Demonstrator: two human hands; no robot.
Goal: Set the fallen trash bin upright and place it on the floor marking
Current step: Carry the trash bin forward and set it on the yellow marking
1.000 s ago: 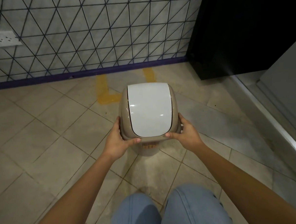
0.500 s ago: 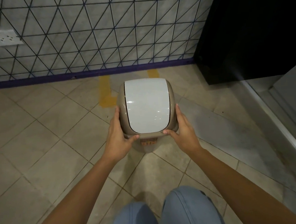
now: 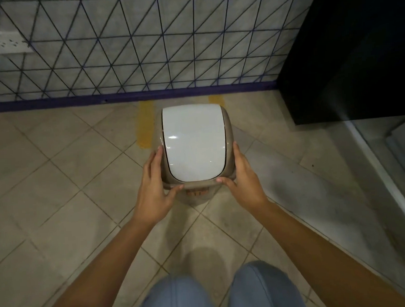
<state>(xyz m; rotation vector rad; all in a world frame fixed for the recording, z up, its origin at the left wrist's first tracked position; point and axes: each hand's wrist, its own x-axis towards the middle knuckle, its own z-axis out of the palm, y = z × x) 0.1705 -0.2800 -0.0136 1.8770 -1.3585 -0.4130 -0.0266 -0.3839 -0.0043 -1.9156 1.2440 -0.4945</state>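
A small beige trash bin [image 3: 196,144] with a white swing lid stands upright, seen from above, in the middle of the floor near the wall. My left hand [image 3: 155,190] clasps its left side, thumb on the front rim. My right hand [image 3: 243,181] clasps the right side the same way. Yellow floor marking [image 3: 145,126] shows as a stripe to the bin's left and a short piece [image 3: 217,100] behind its right corner; the bin covers the area between them. I cannot tell whether the bin's base touches the floor.
A wall with dark triangle-pattern lines [image 3: 129,43] and a purple skirting strip runs close behind the bin. A black cabinet [image 3: 352,54] stands at the right. A metal threshold [image 3: 391,188] runs along the right floor edge. My knees in jeans [image 3: 218,296] are at the bottom.
The bin has moved away from me toward the wall, between the yellow stripes. Both hands stayed on its sides and went with it.
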